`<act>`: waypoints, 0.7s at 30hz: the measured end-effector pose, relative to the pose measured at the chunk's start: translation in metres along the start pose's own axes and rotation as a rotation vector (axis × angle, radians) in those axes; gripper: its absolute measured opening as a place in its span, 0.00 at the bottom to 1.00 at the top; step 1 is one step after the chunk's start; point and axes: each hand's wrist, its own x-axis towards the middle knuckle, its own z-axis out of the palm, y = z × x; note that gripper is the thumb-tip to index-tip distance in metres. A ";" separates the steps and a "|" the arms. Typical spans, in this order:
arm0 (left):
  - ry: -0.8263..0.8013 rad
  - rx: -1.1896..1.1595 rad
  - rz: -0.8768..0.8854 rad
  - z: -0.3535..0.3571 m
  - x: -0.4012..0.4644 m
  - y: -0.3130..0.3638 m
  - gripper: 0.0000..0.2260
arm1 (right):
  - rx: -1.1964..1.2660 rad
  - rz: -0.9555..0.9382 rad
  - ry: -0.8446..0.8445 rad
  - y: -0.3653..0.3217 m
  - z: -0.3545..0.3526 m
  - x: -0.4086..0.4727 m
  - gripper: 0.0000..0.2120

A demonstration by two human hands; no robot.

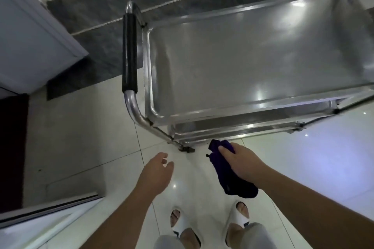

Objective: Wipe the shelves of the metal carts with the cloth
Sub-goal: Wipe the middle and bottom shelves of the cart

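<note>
A stainless-steel cart (153,79) stands in front of me, its bare top shelf (253,62) shiny and its lower shelves (242,125) showing only as edges beneath. A black-padded handle (129,52) runs along its left end. My right hand (240,159) grips a dark purple cloth (228,176) just in front of the cart's near edge, below the top shelf; the cloth hangs down from the hand. My left hand (157,170) hovers empty with relaxed fingers near the cart's near-left leg.
A white cabinet or appliance (34,44) stands to the left. A dark grey mat (162,0) lies on the floor behind the cart. The floor is glossy white tile (303,168). My feet in white sandals (210,222) are close to the cart.
</note>
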 end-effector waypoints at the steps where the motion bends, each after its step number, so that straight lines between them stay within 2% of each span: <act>1: 0.030 -0.022 -0.001 0.007 0.014 -0.009 0.20 | 0.007 -0.008 0.015 0.005 0.010 0.015 0.15; 6: 0.188 -0.154 0.024 0.040 0.086 -0.048 0.21 | -0.002 -0.048 0.096 0.030 0.062 0.103 0.16; 11: 0.354 -0.237 0.128 0.067 0.149 -0.069 0.25 | 0.027 -0.168 0.162 0.049 0.098 0.179 0.20; 15: 0.476 -0.315 0.257 0.089 0.183 -0.081 0.16 | 0.006 -0.320 0.226 0.055 0.110 0.227 0.22; 18: 0.565 -0.382 0.354 0.101 0.200 -0.084 0.06 | -0.028 -0.461 0.323 0.051 0.115 0.254 0.16; 20: 0.618 -0.428 0.418 0.105 0.208 -0.086 0.02 | -0.128 -0.553 0.377 0.046 0.119 0.270 0.12; 21: 0.637 -0.454 0.454 0.107 0.211 -0.086 0.02 | -0.179 -0.607 0.394 0.044 0.121 0.278 0.14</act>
